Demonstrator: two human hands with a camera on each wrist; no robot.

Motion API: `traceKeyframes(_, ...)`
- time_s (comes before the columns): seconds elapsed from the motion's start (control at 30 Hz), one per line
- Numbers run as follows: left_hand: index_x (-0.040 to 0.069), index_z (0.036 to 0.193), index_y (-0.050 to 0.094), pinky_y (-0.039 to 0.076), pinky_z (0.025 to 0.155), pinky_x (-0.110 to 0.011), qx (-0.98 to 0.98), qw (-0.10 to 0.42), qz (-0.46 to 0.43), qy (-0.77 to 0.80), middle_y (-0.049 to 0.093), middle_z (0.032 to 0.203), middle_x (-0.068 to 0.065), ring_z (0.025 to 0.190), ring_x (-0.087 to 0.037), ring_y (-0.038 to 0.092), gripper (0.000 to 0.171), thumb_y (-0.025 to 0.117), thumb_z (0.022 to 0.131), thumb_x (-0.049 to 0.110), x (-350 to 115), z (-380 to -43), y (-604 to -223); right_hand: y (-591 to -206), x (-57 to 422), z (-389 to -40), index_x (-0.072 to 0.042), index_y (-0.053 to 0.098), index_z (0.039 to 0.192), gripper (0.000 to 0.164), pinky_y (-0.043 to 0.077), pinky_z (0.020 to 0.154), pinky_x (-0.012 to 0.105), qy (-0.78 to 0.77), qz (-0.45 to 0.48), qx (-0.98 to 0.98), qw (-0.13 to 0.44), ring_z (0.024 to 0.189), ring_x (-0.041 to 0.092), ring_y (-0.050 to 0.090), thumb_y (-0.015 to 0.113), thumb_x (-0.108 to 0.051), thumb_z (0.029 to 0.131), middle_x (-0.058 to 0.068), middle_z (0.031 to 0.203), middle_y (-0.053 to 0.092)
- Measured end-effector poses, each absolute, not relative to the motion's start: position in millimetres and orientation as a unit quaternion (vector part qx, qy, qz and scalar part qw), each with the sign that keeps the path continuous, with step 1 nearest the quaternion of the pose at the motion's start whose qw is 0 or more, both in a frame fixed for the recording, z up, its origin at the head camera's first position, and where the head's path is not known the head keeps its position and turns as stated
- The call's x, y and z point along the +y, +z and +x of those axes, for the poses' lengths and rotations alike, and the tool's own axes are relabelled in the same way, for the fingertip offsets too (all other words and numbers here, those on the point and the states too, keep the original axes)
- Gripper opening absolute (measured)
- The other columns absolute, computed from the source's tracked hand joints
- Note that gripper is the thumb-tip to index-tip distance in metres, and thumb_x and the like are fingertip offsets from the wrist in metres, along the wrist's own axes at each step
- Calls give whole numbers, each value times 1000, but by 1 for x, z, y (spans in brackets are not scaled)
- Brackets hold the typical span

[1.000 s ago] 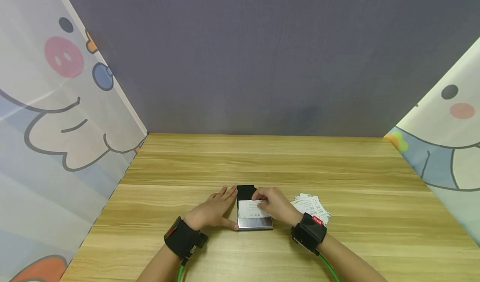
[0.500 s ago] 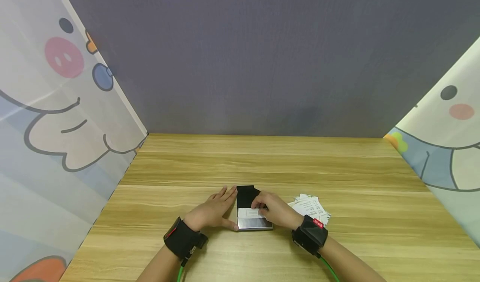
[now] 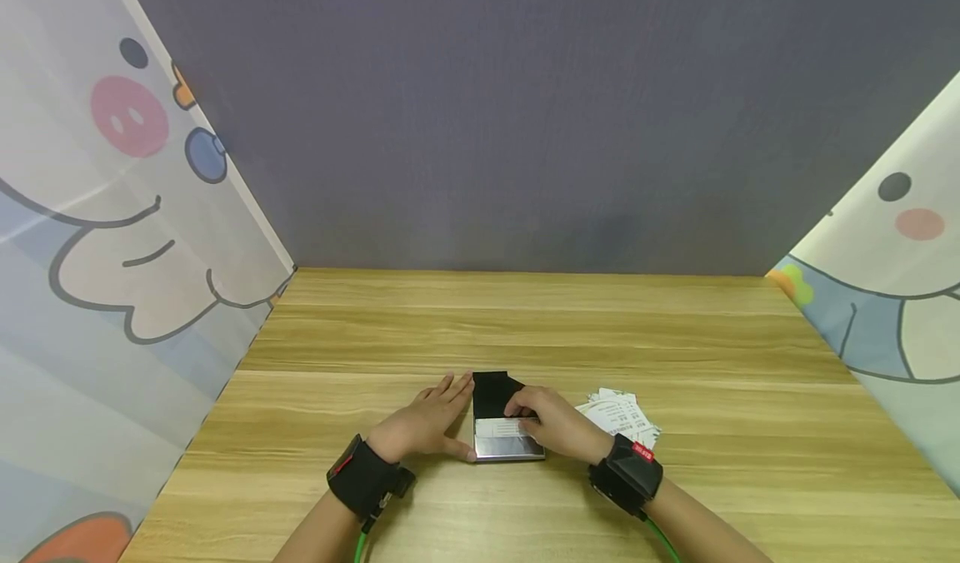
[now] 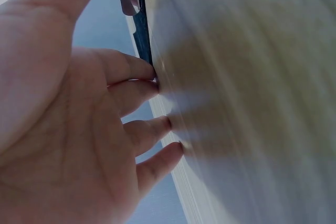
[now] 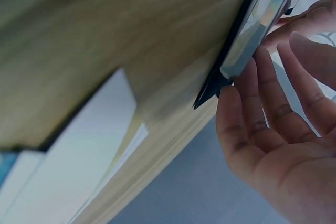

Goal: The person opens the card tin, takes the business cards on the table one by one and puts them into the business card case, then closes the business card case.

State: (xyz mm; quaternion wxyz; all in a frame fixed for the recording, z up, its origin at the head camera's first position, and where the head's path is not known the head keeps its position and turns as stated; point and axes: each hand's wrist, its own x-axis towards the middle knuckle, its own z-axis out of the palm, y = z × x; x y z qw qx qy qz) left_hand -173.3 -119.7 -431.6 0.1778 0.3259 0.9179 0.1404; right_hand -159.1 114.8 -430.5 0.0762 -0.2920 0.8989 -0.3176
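A metal business card case [image 3: 510,450] lies on the table with its black inside [image 3: 491,392] showing on the far side. A white card [image 3: 495,428] with small print sticks partly out from under the shiny front plate. My left hand [image 3: 423,423] rests flat along the case's left side, thumb by the near corner and fingertips on the tabletop in the left wrist view. My right hand [image 3: 558,425] reaches over from the right, curled fingers and thumb at the card's far edge. In the right wrist view, its fingers [image 5: 239,119] bend beside the case.
Several loose white cards [image 3: 618,415] lie fanned out just right of my right hand, partly behind its wrist. The wooden table [image 3: 360,321] runs back to a grey panel [image 3: 510,130]. Cartoon-printed sheets [image 3: 112,296] flank it, and a cable trails from each wrist strap.
The card has slid toward me under the front plate, so less of it shows and more black inside is exposed. My right hand moved slightly with it; the left stayed in place.
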Motion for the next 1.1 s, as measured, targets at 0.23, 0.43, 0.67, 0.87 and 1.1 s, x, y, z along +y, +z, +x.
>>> traceKeyframes(0.23,0,145,19,21,108,-55,918,178,328,136,11,153,-14,140,-37,9,101,63,74,56,-119,-173,-432,-429,125,-156,-6,65,99,21,49,77,32,-307,-265,912,58,91,18,59,60,2,81,4,100,64)
traceKeyframes(0.43,0,145,19,21,108,-55,917,180,328,134,11,153,-14,140,-37,9,101,63,74,56,-119,-172,-432,-428,138,-152,-6,63,103,22,47,86,41,-307,-241,919,50,103,24,58,64,-3,81,5,106,63)
traceKeyframes(0.67,0,145,18,20,108,-55,916,182,332,135,10,153,-14,140,-37,8,101,63,74,56,-119,-172,-432,-427,159,-148,-6,62,107,26,48,85,41,-333,-203,919,54,104,27,58,65,-3,81,6,111,61)
traceKeyframes(0.87,-1,145,18,21,108,-55,916,179,332,138,10,153,-15,140,-37,8,101,63,74,56,-119,-172,-431,-429,180,-147,-6,61,110,32,47,88,43,-309,-178,933,50,110,31,55,67,-1,78,8,114,60)
traceKeyframes(1.1,-1,145,18,21,108,-55,916,176,332,141,11,153,-15,140,-37,9,100,64,75,55,-119,-171,-428,-427,199,-143,-5,60,110,41,44,91,49,-278,-174,944,37,115,37,50,71,3,72,15,122,55)
